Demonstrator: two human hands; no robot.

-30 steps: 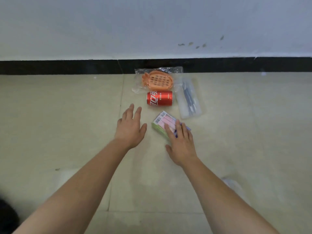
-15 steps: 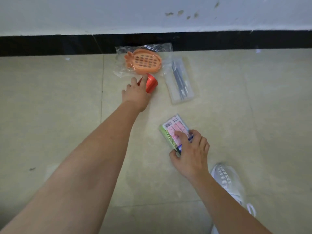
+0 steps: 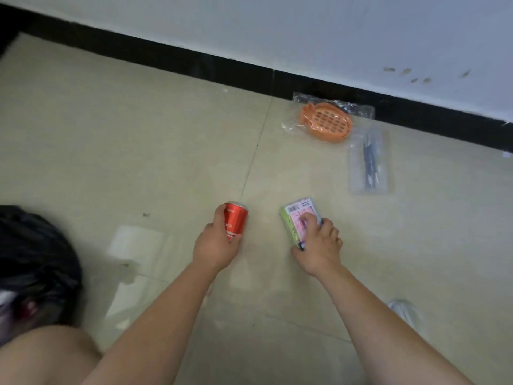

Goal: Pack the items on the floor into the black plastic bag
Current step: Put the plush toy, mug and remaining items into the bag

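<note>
Clamps left grip (image 3: 215, 247) round red can (image 3: 235, 220), now carried away from orange dish (image 3: 326, 123); curls right grip (image 3: 319, 247) on card pack (image 3: 298, 218), dragged nearer; finds black plastic bag (image 3: 36, 251) well left of left grip, pen pouch (image 3: 369, 162) beyond right grip; readies two items for bagging

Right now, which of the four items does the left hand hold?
The red can, gripped by the left hand. The right hand holds the pink-and-green pack; the orange soap dish and pen pack lie untouched.

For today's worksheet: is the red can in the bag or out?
Out. The left hand grips the can, apart from the bag at left.
</note>
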